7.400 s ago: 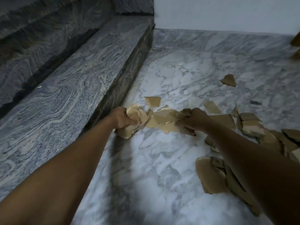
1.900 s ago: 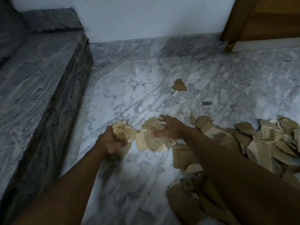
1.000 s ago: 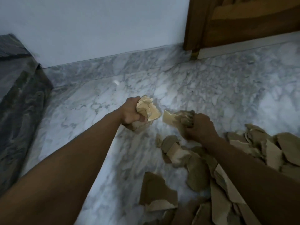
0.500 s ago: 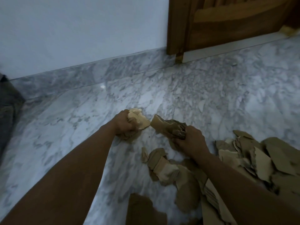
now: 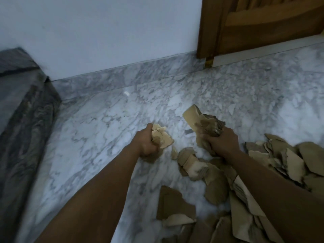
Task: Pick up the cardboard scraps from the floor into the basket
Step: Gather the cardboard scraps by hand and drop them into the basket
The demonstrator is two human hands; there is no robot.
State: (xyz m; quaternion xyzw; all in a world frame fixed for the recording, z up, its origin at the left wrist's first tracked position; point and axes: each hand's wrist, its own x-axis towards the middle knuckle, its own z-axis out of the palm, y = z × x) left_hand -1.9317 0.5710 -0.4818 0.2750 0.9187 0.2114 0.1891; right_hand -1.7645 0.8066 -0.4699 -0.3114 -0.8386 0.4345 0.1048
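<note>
Two fistfuls, that's the situation right now. The left hand (image 5: 147,145) is curled tight round a wad of pale scraps (image 5: 162,137). The right hand (image 5: 223,142) is clamped on a bigger, darker bundle (image 5: 204,122), whose longest piece pokes up and away toward the far wall (image 5: 105,35). The hands sit side by side but apart, with bare marble floor (image 5: 98,130) showing between them.

The bit that matters is that the basket isn't anywhere in the shot, so I honestly can't say which way this lot has to travel to get dumped.

What I can say is where the rest of the job lies. The loose pile (image 5: 280,160) is all on the right and near side, running from just beside the right hand down along that forearm to the near edge of the view. That makes the right hand the closer one to it. The left hand only has open floor and the dark stone step (image 5: 22,106) off to its left. A few stray pieces (image 5: 190,160) lie just nearer than the two hands, roughly between them.

My guess is both hands are full enough that a trip to the basket comes next. That long piece on the right looks likeliest to slip out on the way.
</note>
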